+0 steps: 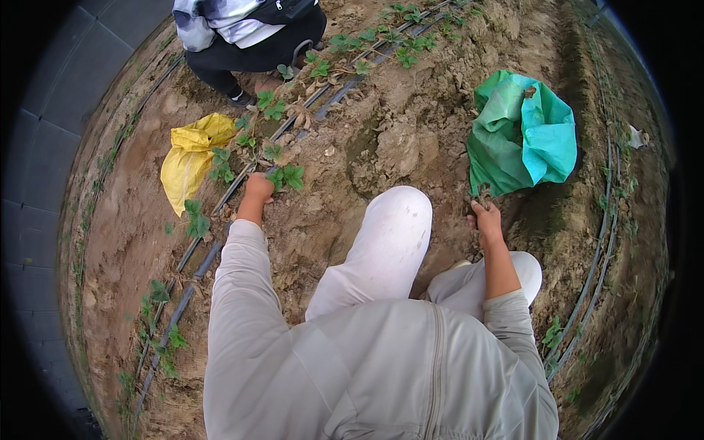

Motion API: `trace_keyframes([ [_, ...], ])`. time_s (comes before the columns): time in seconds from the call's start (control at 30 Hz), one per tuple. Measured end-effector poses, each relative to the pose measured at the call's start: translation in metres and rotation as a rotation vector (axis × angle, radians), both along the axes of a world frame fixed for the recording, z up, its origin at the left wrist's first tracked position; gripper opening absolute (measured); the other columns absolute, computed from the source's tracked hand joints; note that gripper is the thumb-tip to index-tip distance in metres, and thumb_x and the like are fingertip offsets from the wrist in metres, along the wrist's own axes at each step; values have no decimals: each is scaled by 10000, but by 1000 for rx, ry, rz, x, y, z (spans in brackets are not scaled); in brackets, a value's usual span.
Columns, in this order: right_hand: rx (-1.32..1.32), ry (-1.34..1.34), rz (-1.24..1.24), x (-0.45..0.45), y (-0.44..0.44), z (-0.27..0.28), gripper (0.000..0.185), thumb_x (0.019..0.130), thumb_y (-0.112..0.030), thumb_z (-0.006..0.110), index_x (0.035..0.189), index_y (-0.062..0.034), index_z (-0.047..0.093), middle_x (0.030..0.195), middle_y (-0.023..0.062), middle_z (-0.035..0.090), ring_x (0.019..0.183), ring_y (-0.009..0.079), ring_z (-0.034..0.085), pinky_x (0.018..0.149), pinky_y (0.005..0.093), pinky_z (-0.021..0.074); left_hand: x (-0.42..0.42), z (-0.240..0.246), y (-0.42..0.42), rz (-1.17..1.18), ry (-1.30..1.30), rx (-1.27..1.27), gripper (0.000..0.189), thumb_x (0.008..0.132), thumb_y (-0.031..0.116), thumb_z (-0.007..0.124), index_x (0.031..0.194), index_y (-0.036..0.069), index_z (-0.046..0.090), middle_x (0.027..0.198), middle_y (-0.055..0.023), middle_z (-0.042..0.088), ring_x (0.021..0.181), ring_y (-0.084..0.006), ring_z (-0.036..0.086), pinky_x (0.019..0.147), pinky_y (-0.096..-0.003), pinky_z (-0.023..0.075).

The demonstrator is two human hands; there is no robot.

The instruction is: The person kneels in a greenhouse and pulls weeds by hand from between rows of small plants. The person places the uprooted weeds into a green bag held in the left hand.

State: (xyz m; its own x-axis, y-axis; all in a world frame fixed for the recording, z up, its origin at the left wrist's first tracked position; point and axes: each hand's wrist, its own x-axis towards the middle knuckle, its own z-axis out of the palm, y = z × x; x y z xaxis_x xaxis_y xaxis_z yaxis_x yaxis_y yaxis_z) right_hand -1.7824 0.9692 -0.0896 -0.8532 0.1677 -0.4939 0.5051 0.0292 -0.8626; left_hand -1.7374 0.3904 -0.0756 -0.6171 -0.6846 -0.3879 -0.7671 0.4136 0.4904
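Note:
My left hand [259, 188] is down at the row of low green plants, its fingers curled beside the black drip lines, close to a leafy strawberry plant [287, 177]. Whether it grips a stem cannot be told. On the right, my right hand [486, 217] pinches a small bit of dry plant matter [484, 190] at the near edge of a green woven bag [498, 146]. That bag lies slumped on the soil with its mouth partly folded. A yellow sack [190, 159] rests on the ground past my left hand, across the drip lines.
Another person [247, 44] crouches at the upper left beside the same row. Black drip lines [203, 263] run diagonally through the plants, and further lines [605, 220] curve along the right. Clods of soil [404, 148] lie ahead. Grey ground sheeting [41, 165] borders the far left.

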Motion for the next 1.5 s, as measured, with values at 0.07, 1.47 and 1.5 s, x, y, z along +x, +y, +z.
trace_keyframes([
  [0.07, -4, 6, 15, 0, -6, 2, 139, 916, -137, 646, 983, -30, 587, 781, 30, 608, 578, 108, 573, 474, 250, 443, 5, 8, 10, -118, 51, -99, 237, 889, 1, 571, 1110, -69, 616, 1036, -253, 666, 723, -328, 703, 508, -397, 550],
  [1.47, -207, 137, -67, -6, -41, 43, 294, 927, -152, 651, 1174, -41, 534, 924, 24, 602, 683, 128, 611, 548, 262, 491, 32, 84, 117, 177, 1090, 285, 163, 977, 123, 579, 1051, -19, 611, 927, -41, 657, 826, -93, 579, 736, -249, 458],
  [1.5, -245, 164, -58, -7, -53, 56, 301, 930, -154, 649, 1185, -48, 529, 947, 23, 599, 704, 131, 617, 564, 263, 499, 25, 92, 140, 67, 1135, 453, 158, 971, 123, 586, 1049, -11, 615, 911, -45, 661, 808, -91, 580, 733, -245, 464],
])
